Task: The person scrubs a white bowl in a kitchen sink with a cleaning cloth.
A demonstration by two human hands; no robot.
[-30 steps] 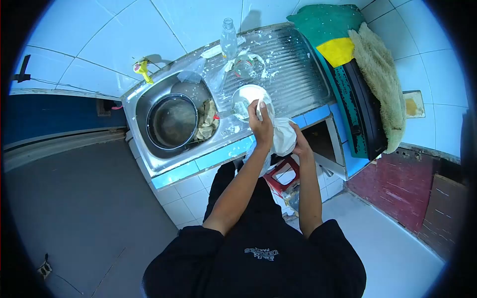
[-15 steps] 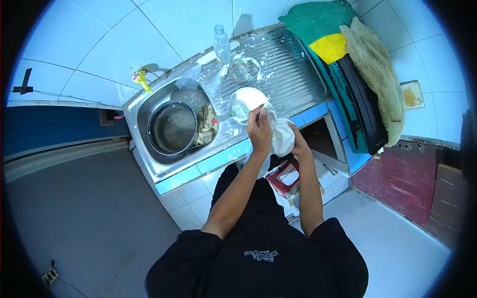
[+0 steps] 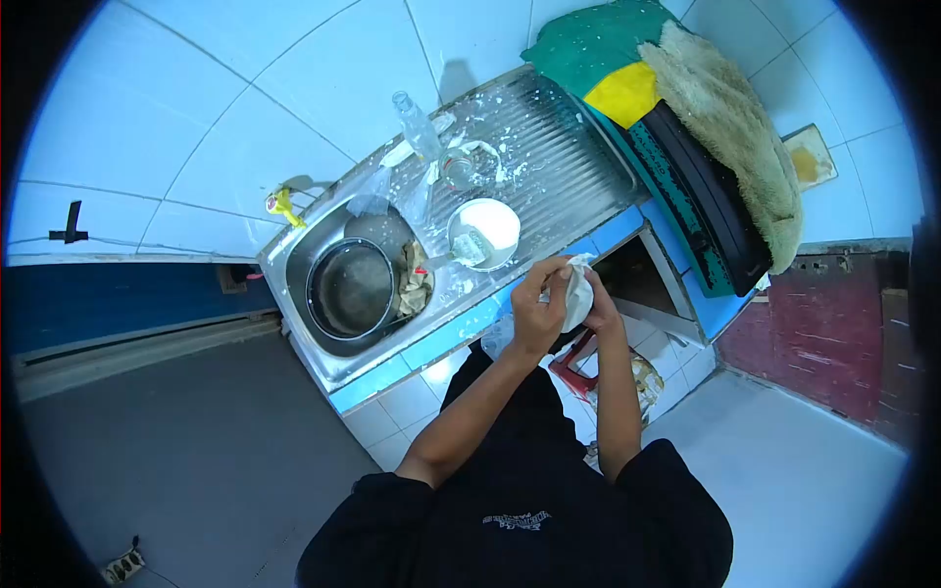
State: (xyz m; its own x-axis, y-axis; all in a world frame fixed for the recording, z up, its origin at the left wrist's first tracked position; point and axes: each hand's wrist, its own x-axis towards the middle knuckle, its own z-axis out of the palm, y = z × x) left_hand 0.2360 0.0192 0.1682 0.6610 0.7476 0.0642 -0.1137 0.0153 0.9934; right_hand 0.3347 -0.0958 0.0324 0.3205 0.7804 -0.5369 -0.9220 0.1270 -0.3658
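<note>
Both hands are closed on a limp, crumpled white bag-like piece [image 3: 579,296], just in front of the counter edge. My left hand [image 3: 539,312] pinches its upper left side with the fingertips. My right hand [image 3: 601,306] wraps its right side, with some fingers hidden behind it. Left of my left hand hangs a piece of clear plastic [image 3: 497,336]. Beyond the hands, on the counter, stands a white bowl [image 3: 502,223] with white stuff inside. A brush [image 3: 472,249] lies across its rim, its red-tipped handle pointing left.
A sink [image 3: 294,265] at the left holds a dark-rimmed pot [image 3: 351,289] and crumpled brown paper [image 3: 413,284]. Behind the bowl are a glass jar [image 3: 457,171] and a clear bottle [image 3: 416,125] on the white-spattered drainboard [image 3: 554,147]. A red stool [image 3: 574,370] stands below.
My hands have moved right and slightly down with the white piece, away from the bowl. It looks smaller and more gathered between them. The view has turned a little.
</note>
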